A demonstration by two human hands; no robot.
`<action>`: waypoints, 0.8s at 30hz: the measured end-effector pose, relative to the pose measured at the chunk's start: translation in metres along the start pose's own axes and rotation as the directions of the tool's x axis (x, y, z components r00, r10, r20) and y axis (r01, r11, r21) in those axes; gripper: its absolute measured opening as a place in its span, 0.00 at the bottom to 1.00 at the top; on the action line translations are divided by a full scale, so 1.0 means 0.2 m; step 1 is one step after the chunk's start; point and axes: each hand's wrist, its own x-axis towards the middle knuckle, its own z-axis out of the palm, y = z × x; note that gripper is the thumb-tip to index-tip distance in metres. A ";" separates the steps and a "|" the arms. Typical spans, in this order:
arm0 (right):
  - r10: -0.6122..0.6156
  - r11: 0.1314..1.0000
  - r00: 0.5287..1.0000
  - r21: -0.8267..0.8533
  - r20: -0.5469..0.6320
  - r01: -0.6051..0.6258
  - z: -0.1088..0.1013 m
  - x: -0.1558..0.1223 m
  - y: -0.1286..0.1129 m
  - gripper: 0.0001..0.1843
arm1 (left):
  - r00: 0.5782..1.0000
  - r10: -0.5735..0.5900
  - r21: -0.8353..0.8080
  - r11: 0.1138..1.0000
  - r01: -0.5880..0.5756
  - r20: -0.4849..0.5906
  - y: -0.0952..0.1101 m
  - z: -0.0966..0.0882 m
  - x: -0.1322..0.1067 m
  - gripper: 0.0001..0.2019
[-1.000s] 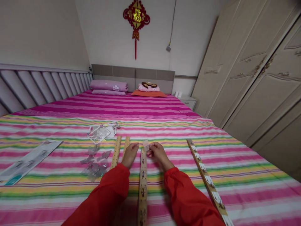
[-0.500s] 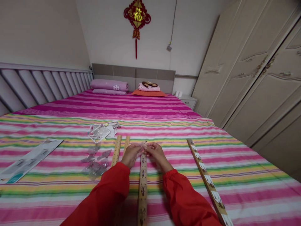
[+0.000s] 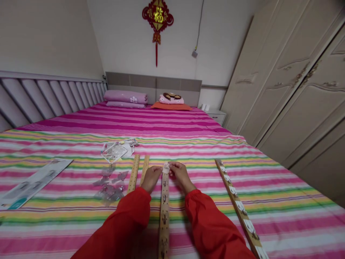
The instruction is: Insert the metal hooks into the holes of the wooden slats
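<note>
Both my hands meet over the far end of a long wooden strip point(image 3: 164, 212) that lies on the striped bedspread point(image 3: 188, 151) and carries several small metal hooks. My left hand point(image 3: 151, 178) and my right hand point(image 3: 181, 173) are closed in a pinch on a small clear adhesive hook point(image 3: 166, 168), held at the strip's top end. Red sleeves cover both arms. Two bare wooden strips point(image 3: 138, 172) lie just left of my left hand.
Loose clear hooks point(image 3: 109, 187) and torn clear packaging point(image 3: 115, 150) lie to the left, with a printed card point(image 3: 32, 183) further left. A wooden strip with white hooks point(image 3: 237, 203) lies to the right. Wardrobe doors point(image 3: 296, 90) stand along the right side; pillows sit at the headboard.
My left hand has come over to join the right on the clear hook, and the two hands have brought it down onto the strip's far end.
</note>
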 end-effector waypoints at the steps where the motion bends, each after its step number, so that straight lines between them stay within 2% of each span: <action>1: 0.001 1.000 1.000 0.000 -0.002 -0.001 0.00 0.01 0.01 0.10 | 1.000 -0.011 -0.001 1.000 0.011 -0.001 0.00 0.00 0.00 0.11; 8: 0.003 1.000 1.000 -0.007 -0.018 -0.003 -0.02 0.02 0.05 0.10 | 0.997 -0.068 -0.020 0.997 0.069 0.035 -0.03 0.01 -0.02 0.12; 12: -0.017 1.000 1.000 0.001 -0.026 0.017 0.00 0.00 0.01 0.09 | 0.999 -0.044 -0.064 0.997 0.043 -0.019 0.02 0.01 -0.03 0.11; 16: -0.021 1.000 1.000 0.008 0.007 0.021 0.02 -0.04 -0.03 0.05 | 1.000 -0.003 -0.137 0.991 0.003 0.000 0.08 0.01 -0.03 0.12; 19: 0.004 1.000 0.999 -0.014 0.048 -0.004 0.03 -0.06 -0.06 0.06 | 0.998 -0.019 -0.193 0.981 0.007 -0.064 0.11 0.00 -0.01 0.11; 21: -0.014 1.000 1.000 -0.017 0.008 0.014 0.03 -0.06 -0.08 0.08 | 0.995 -0.037 -0.196 0.981 0.019 -0.090 0.13 -0.02 0.00 0.11; 24: -0.093 0.995 0.995 -0.041 -0.047 0.091 0.02 -0.07 -0.12 0.10 | 0.999 0.017 -0.159 0.987 -0.025 -0.048 0.16 -0.03 0.00 0.12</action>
